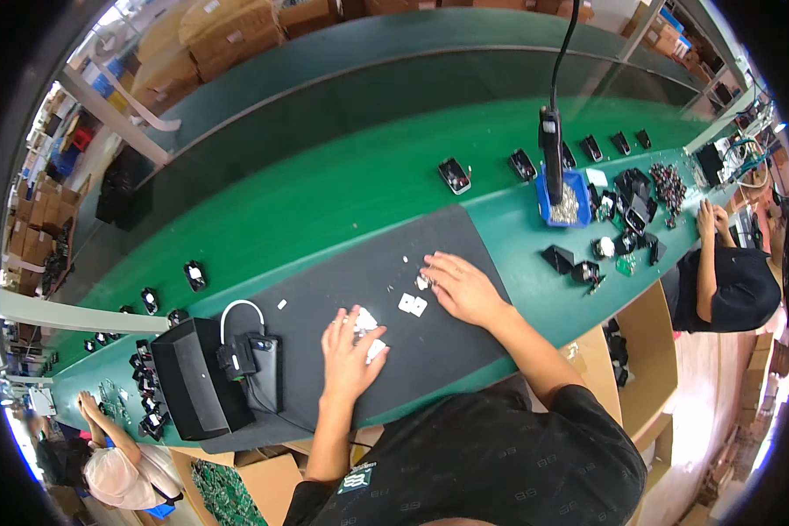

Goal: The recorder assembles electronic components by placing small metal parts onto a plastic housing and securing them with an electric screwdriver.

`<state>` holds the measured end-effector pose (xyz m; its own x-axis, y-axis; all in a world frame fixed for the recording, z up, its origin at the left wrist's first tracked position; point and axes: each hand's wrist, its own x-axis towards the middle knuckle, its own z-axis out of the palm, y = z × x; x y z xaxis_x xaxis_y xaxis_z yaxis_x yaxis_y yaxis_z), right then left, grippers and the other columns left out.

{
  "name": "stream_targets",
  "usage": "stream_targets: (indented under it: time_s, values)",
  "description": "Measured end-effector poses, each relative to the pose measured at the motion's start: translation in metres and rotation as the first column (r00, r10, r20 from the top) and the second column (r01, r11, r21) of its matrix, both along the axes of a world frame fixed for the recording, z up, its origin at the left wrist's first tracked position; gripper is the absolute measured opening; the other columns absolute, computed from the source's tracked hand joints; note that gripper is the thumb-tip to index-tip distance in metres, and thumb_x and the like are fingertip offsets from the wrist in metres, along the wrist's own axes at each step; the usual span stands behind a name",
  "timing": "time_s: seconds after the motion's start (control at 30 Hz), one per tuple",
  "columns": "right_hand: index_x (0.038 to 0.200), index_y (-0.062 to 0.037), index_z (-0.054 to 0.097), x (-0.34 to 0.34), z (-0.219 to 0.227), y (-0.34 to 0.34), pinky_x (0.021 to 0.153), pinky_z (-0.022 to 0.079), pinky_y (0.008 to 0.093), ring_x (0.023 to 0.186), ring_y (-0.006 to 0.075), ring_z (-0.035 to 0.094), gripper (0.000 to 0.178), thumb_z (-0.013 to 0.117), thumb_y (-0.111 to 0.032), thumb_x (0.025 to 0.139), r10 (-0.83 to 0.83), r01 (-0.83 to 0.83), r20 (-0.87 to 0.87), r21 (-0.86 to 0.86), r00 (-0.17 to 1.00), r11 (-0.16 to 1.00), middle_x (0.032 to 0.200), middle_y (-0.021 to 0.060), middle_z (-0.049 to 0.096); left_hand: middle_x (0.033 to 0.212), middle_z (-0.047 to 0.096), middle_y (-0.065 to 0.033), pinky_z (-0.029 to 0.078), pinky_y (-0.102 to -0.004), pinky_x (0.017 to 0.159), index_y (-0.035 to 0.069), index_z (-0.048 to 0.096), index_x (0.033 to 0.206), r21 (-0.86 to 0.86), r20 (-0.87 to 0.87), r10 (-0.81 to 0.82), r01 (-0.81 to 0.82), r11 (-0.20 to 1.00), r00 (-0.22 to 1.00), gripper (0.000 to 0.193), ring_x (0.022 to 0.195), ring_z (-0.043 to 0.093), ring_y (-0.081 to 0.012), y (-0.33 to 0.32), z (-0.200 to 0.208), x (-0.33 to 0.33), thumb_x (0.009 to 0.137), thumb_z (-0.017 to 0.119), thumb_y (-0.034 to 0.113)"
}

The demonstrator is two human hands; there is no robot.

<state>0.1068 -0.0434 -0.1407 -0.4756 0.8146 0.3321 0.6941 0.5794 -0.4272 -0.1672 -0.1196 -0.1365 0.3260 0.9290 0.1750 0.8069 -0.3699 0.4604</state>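
Note:
My left hand (348, 358) lies spread over a pile of small white pieces (365, 321) on a dark grey mat (324, 285). Its fingers are apart, and the palm hides part of the pile. To the right, my right hand (466, 289) rests low on the mat with fingers stretched out. Under its fingertips are a few small pale bits (423, 282), too small to name. Two flat white squares (412, 304) lie between the hands, nearer the right one.
Left of the mat stands a black tray (197, 381) beside a black device (265, 373) with a white cable. An electric screwdriver (550, 158) hangs over a blue bin (578, 215) of small metal parts. Black housings (454, 176) line the green belt. Co-workers sit at both sides.

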Motion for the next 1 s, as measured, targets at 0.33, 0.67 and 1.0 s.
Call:
stream_targets:
  time_s: [0.33, 0.67, 1.0]
  values:
    - [0.128, -0.0066, 0.054, -0.014, 0.000, 0.009, 0.110, 0.036, 0.0424, 0.130, 0.0332, 0.045, 0.045, 0.065, -0.021, 0.086, -0.080, 0.082, 0.028, -0.084, 0.996, 0.993, 0.138, 0.0155, 0.049, 0.144, 0.041, -0.0179, 0.030, -0.0518, 0.105, 0.013, 0.054, 0.133, 0.017, -0.025, 0.061, -0.061, 0.998, 0.998, 0.075, 0.132, 0.039, -0.0375, 0.009, 0.003, 0.005, 0.067, 0.081, 0.039]
    - [0.105, -0.0033, 0.068, -0.041, -0.017, 0.034, 0.104, 0.044, 0.0371, 0.121, 0.0270, 0.055, 0.025, 0.066, -0.007, 0.081, 0.099, -0.097, -0.007, 0.105, 0.995, 0.990, 0.122, 0.0099, 0.062, 0.142, 0.041, -0.0210, 0.028, -0.0533, 0.106, 0.011, 0.063, 0.116, 0.093, 0.046, 0.039, -0.044, 0.995, 0.998, 0.052, 0.132, 0.037, -0.0392, 0.058, -0.011, 0.065, 0.074, 0.078, 0.037]
    - [0.109, -0.0066, 0.066, -0.002, -0.007, 0.004, 0.099, 0.048, 0.0354, 0.117, 0.0250, 0.057, 0.026, 0.065, -0.004, 0.083, -0.037, 0.034, -0.089, -0.035, 0.995, 0.999, 0.118, 0.0075, 0.064, 0.137, 0.051, -0.0158, 0.036, -0.0490, 0.103, 0.012, 0.068, 0.095, 0.070, 0.129, 0.058, -0.068, 0.995, 0.990, 0.027, 0.130, 0.044, -0.0387, 0.027, -0.005, 0.012, 0.071, 0.078, 0.021]
